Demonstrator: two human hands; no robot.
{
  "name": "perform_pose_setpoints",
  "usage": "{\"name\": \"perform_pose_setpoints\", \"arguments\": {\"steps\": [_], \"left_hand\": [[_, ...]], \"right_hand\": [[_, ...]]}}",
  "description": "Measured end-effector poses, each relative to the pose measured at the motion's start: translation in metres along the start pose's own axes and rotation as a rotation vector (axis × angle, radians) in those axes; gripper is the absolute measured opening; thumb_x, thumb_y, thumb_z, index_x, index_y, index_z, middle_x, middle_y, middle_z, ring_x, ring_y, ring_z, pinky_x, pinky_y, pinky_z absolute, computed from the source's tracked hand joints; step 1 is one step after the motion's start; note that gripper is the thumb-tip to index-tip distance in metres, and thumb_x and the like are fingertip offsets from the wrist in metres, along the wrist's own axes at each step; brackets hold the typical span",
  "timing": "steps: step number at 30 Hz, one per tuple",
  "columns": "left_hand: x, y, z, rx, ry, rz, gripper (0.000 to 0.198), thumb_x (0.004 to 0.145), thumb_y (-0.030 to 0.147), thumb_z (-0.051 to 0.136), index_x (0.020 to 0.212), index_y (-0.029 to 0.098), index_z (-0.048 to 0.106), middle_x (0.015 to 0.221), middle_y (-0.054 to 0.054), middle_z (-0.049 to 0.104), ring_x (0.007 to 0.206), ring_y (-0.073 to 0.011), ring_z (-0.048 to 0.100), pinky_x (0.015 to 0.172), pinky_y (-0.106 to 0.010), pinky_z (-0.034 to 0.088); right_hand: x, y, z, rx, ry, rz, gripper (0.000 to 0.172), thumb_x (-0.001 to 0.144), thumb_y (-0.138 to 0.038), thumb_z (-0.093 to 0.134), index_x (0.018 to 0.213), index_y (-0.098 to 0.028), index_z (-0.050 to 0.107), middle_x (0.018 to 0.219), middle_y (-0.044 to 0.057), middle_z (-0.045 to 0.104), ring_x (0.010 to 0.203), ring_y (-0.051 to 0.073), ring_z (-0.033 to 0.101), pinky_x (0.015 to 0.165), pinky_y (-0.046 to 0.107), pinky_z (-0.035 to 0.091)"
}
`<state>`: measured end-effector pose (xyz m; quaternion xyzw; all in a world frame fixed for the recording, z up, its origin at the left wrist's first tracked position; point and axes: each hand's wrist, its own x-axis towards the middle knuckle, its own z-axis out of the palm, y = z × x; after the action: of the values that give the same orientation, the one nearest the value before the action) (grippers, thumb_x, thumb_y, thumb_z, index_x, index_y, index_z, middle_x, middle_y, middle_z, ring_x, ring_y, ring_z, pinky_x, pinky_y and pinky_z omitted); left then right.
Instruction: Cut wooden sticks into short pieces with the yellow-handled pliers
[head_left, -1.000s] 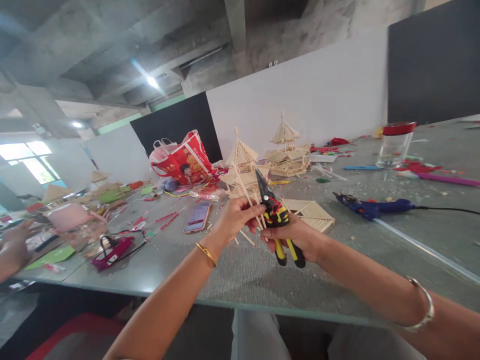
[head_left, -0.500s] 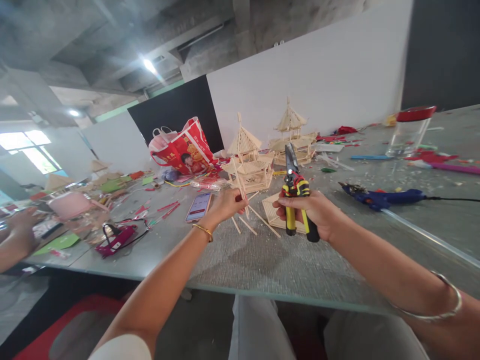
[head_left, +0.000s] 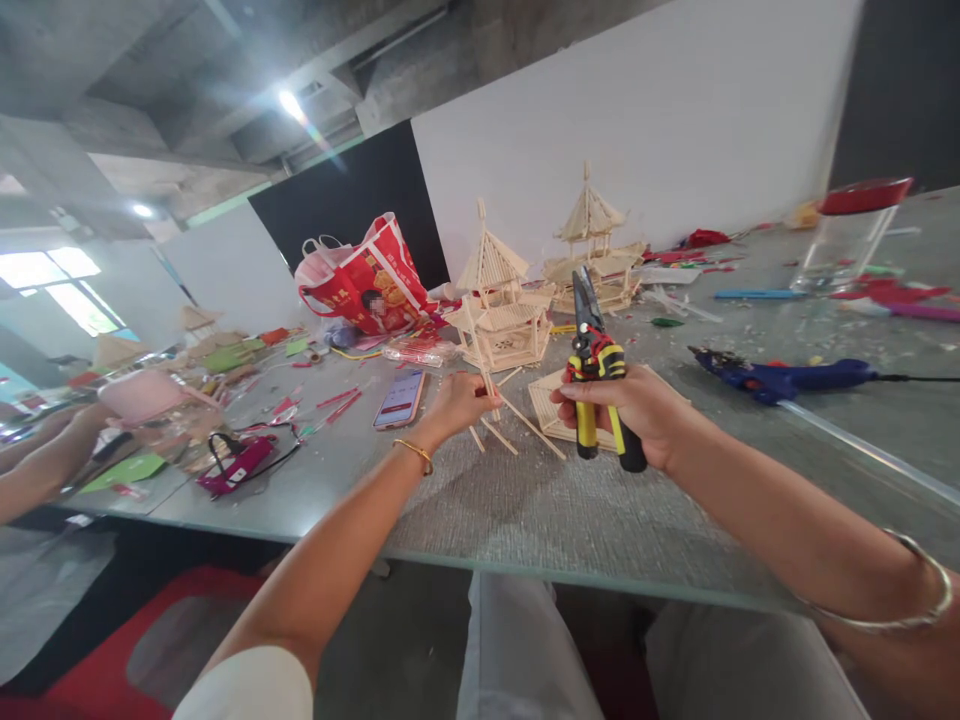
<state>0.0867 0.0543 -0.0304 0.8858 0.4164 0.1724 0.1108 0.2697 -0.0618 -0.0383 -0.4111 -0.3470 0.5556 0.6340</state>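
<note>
Nearest the camera, both bare forearms reach out over the grey table [head_left: 525,510], a bangle on each wrist; right hand [head_left: 637,415] wrapped closed round the yellow-and-black handles of the cutters [head_left: 596,375], held upright with the dark blades pointing up and apparently shut — a carrying grip, it seems, keeping the tip clear of the work; left hand [head_left: 454,405] extended, wrist level, fingertips pinched on thin wooden sticks [head_left: 491,395] that stand slanted with their lower ends fanned on the table, likely steadied so they do not slip; just behind the right hand, a flat slatted stick panel [head_left: 547,405] lying on the surface; left of the sticks, a phone [head_left: 400,398] lying flat; to the right, a blue glue gun [head_left: 780,378] on its side with its cord trailing off; farther back, two stick pavilions [head_left: 499,310] — finished-looking, set out of reach; beyond, a red bag [head_left: 367,280]; at far left, another person's arm [head_left: 45,460].
</note>
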Motion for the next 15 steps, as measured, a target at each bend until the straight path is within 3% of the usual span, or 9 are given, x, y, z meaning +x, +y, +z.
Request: {"name": "perform_pose_setpoints", "arguments": {"steps": [15], "left_hand": [[0.005,-0.013,0.011,-0.167,0.002,-0.025,0.019,0.068,0.029,0.056,0.07,0.013,0.066,0.052,0.003,0.053,0.051,-0.0086,0.047,0.05,-0.02,0.031]], "right_hand": [[-0.001,0.0,0.0,-0.036,0.033,-0.015,0.013,0.061,-0.007,0.066,0.07,-0.015,0.06,0.061,0.003,0.064,0.05,0.014,0.058,0.051,0.027,0.049]]}}
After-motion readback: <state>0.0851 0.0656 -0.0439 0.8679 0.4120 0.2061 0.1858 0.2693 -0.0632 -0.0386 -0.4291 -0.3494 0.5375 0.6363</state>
